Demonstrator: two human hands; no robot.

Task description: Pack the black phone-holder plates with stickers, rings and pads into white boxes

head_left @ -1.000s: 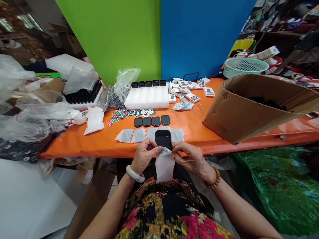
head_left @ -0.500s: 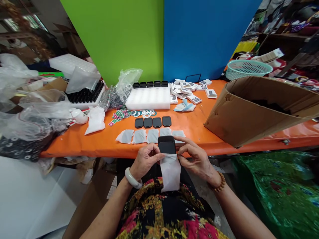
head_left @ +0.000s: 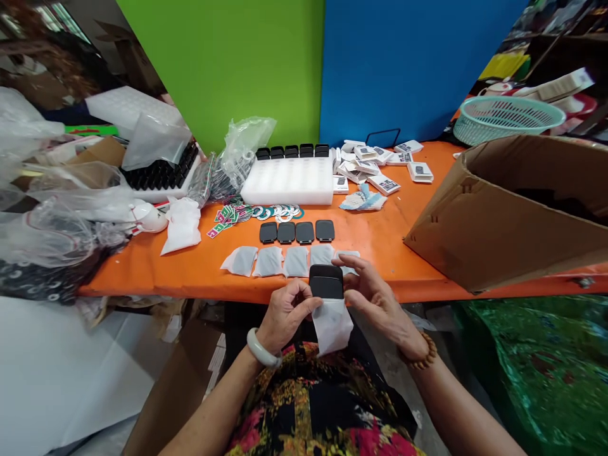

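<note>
Near the table's front edge, my left hand (head_left: 294, 311) pinches the mouth of a thin white pouch (head_left: 333, 329). A flat black case (head_left: 326, 280) with rounded corners stands partly inside it, its upper part showing above the pouch's edge. Along the case's right side, my right hand (head_left: 375, 304) has its fingers spread, thumb near the pouch's mouth; whether it touches the case I cannot tell. Beyond the hands lies a row of several filled white pouches (head_left: 269, 261), the rightmost partly covered by my right fingers. Behind them sit several bare black cases (head_left: 285, 232).
A white foam block (head_left: 287, 182) stands behind, with black cases at its back. Small white boxes (head_left: 365, 168) are heaped beside it. Loose stickers (head_left: 228, 218) and plastic bags (head_left: 244, 149) lie left. An open cardboard box (head_left: 513, 221) and a green basket (head_left: 510, 120) occupy the right.
The black case sits slightly deeper in the pouch. My right fingers have come away from the pouch's corner and spread beside the case. The whole view has shifted a little.
</note>
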